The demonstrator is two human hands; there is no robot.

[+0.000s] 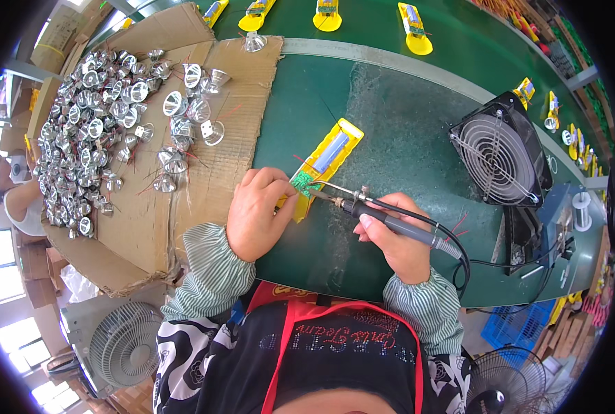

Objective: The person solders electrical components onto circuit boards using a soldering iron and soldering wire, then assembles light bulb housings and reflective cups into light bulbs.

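Green bench (404, 138) carried everything. Left of the yellow housing (328, 162): a flattened cardboard sheet (183, 214) heaped with silver reflector cups (93, 117). Right of the housing: a black extraction fan (500, 155). The housing lay at bench centre, its small green circuit board (304, 183) at the near end. Left hand (255, 214) clasped the housing's near end, fingers pinning the board. Right hand (397, 238) gripped the soldering iron (390, 222), tip touching the board. Judgement: a good joint needs the board held flat and still, tip steady on the pad, fingers kept off the hot tip.
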